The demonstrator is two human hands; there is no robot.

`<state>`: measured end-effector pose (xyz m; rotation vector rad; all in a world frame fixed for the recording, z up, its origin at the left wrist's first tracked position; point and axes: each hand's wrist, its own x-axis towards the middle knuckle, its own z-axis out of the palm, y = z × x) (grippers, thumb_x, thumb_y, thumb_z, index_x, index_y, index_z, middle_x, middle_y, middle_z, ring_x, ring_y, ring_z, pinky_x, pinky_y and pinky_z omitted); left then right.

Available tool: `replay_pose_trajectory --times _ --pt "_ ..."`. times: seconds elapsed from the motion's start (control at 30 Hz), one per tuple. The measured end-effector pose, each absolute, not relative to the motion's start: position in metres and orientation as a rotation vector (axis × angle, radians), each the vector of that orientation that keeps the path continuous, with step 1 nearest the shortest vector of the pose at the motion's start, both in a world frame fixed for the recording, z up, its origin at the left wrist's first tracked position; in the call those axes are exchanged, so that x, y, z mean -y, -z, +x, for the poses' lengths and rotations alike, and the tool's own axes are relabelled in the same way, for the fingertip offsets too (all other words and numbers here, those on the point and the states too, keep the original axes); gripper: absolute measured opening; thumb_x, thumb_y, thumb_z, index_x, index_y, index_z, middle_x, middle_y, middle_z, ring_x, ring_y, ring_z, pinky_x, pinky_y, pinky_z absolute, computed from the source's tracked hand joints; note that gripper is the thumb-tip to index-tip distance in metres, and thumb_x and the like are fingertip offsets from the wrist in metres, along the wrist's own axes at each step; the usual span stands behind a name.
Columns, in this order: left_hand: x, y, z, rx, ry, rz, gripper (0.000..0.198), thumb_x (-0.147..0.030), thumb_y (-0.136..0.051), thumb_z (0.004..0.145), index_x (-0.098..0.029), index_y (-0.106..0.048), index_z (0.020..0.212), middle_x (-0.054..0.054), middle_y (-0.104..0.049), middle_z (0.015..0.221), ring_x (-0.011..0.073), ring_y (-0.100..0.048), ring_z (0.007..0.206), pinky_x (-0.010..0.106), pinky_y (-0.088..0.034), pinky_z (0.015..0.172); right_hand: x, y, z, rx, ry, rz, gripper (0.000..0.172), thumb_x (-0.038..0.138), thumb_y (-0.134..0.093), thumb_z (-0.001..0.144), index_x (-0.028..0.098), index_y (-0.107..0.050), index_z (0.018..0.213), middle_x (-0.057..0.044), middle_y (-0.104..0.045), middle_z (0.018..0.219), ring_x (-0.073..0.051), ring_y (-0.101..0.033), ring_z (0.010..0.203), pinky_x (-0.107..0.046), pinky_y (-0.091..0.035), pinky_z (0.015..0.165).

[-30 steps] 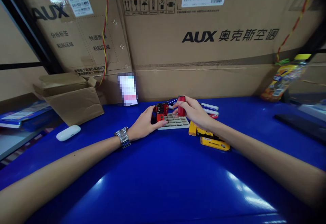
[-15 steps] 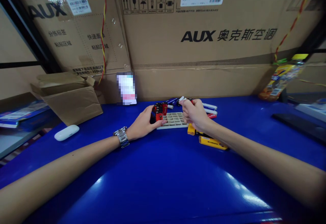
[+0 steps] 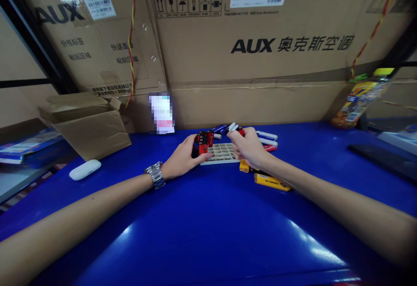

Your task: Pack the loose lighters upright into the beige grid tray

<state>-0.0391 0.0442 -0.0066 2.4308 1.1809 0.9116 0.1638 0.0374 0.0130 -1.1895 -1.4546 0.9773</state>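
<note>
Glossy blue tabletop (image 3: pixel 195 234), pale gridded tray (image 3: pixel 221 162), yellow pieces (image 3: pixel 272 182), pens (image 3: pixel 267 136), white case (image 3: pixel 85 170), cardboard box (image 3: pixel 94 135)

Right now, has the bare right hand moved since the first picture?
Yes: the right hand has shifted rightward relative to the pale, rectangular gridded tray.

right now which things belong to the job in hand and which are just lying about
In the job:
off-white gridded tray, left hand at its left end
red-and-black pieces beside that hand
red piece in the right hand
probably yellow flat pieces nearby

Lying about:
white rounded case
open brown cardboard box
labelled bottle with yellow cap
</note>
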Motion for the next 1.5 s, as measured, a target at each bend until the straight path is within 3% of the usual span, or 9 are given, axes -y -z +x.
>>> replay_pose_trajectory --times 0.4,0.53,0.6,0.7,0.77,0.97,1.2,1.33,1.5 --pt "-0.043 0.006 -0.038 -1.165 -0.934 2.423 0.061 -0.052 -0.058 0.079 -0.017 -0.040 0.126 0.014 -0.053 0.124 0.0277 -0.053 0.111 0.044 -0.042 0.095 -0.039 -0.005 0.167 1.572 -0.867 -1.219 0.032 0.027 -0.049 0.075 0.024 -0.030 0.051 0.006 -0.029 0.040 -0.007 -0.029 0.034 -0.024 -0.029 0.033" --pt "-0.042 0.005 -0.038 -1.190 -0.911 2.431 0.062 -0.052 -0.058 0.079 -0.016 -0.040 0.126 0.014 -0.053 0.124 0.0277 -0.052 0.111 0.043 -0.042 0.095 -0.038 -0.009 0.168 1.670 -0.785 -1.185 0.034 0.031 -0.060 0.071 0.021 -0.034 0.051 0.006 -0.032 0.044 -0.007 -0.030 0.040 -0.023 -0.027 0.038" --pt "-0.042 0.005 -0.038 -1.188 -0.905 2.429 0.062 -0.052 -0.058 0.080 -0.016 -0.039 0.127 0.014 -0.053 0.124 0.0276 -0.052 0.111 0.043 -0.042 0.095 -0.039 -0.012 0.168 1.691 -0.840 -1.126 0.031 0.041 -0.059 0.074 0.020 -0.042 0.059 0.006 -0.034 0.048 -0.008 -0.031 0.043 -0.024 -0.028 0.041" --pt "-0.043 0.005 -0.038 -1.185 -0.908 2.422 0.063 -0.052 -0.059 0.079 -0.016 -0.039 0.127 0.014 -0.053 0.125 0.0274 -0.052 0.112 0.043 -0.042 0.095 -0.044 -0.013 0.167 1.593 -1.052 -1.016 0.039 0.053 -0.035 0.086 0.019 -0.052 0.082 0.004 -0.039 0.056 -0.011 -0.036 0.047 -0.025 -0.034 0.046" --pt "-0.043 0.006 -0.039 -1.182 -0.915 2.423 0.063 -0.053 -0.059 0.079 -0.017 -0.039 0.127 0.014 -0.052 0.126 0.0275 -0.051 0.113 0.043 -0.041 0.096 -0.047 -0.011 0.168 1.576 -1.076 -0.993 0.040 0.050 -0.028 0.089 0.019 -0.053 0.088 0.002 -0.042 0.062 -0.012 -0.040 0.052 -0.026 -0.037 0.050" --pt "-0.045 0.008 -0.039 -1.174 -0.930 2.444 0.063 -0.055 -0.057 0.079 -0.017 -0.040 0.127 0.014 -0.052 0.126 0.0276 -0.052 0.113 0.044 -0.042 0.096 -0.050 -0.008 0.170 1.849 -0.778 -1.033 0.025 0.042 -0.049 0.085 0.018 -0.058 0.087 -0.003 -0.056 0.076 -0.014 -0.048 0.067 -0.027 -0.039 0.060" --pt "-0.041 0.004 -0.038 -1.177 -0.943 2.474 0.072 -0.056 -0.058 0.078 -0.017 -0.033 0.133 0.015 -0.047 0.133 0.0288 -0.046 0.121 0.043 -0.039 0.101 -0.057 -0.008 0.168 1.855 -0.739 -0.945 0.024 0.039 -0.056 0.081 0.017 -0.058 0.091 0.002 -0.053 0.063 -0.012 -0.048 0.056 -0.026 -0.039 0.053" --pt "-0.038 0.000 -0.037 -1.064 -0.910 2.474 0.063 -0.052 -0.056 0.081 -0.020 -0.035 0.131 0.012 -0.052 0.129 0.0270 -0.052 0.115 0.042 -0.042 0.096 -0.053 -0.005 0.165 1.915 -0.782 -0.931 0.020 0.034 -0.052 0.085 0.017 -0.056 0.094 -0.002 -0.060 0.072 -0.015 -0.057 0.063 -0.027 -0.044 0.057" --pt "-0.038 0.000 -0.037 -1.026 -0.874 2.457 0.065 -0.045 -0.059 0.080 -0.020 -0.032 0.133 0.011 -0.055 0.126 0.0265 -0.057 0.107 0.041 -0.046 0.090 -0.052 -0.008 0.166 2.078 -0.629 -1.000 0.017 0.027 -0.046 0.088 0.016 -0.059 0.090 -0.005 -0.064 0.076 -0.016 -0.061 0.068 -0.028 -0.045 0.063"
